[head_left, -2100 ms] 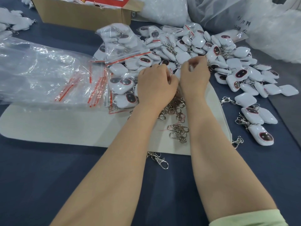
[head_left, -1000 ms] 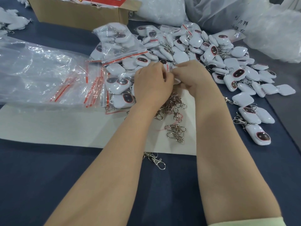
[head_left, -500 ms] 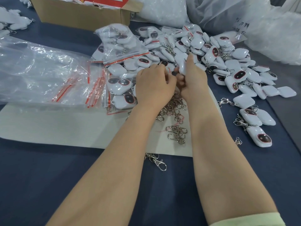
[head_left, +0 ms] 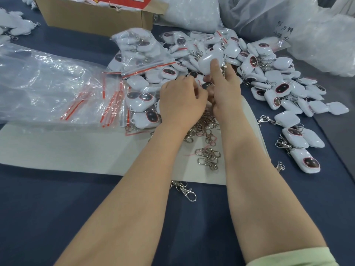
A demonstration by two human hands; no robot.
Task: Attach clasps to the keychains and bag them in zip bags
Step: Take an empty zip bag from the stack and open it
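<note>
right hand [head_left: 224, 89] pinches a white keychain [head_left: 207, 61], left hand [head_left: 182, 100] curls in beside it, grip hidden; looks like fitting one of the clasps [head_left: 203, 129], zip bag [head_left: 92, 104] next.

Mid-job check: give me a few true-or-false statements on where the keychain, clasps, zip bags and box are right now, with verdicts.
1. The right hand holds a white keychain. True.
2. The cardboard box sits at the near edge, by the elbows. False: it stands at the far left of the table.
3. One loose clasp lies on the dark blue cloth, off the white sheet. True.
4. The empty zip bags lie to the right of the hands. False: they lie to the left.
5. The heap of clasps lies on the white sheet, between the forearms. True.
</note>
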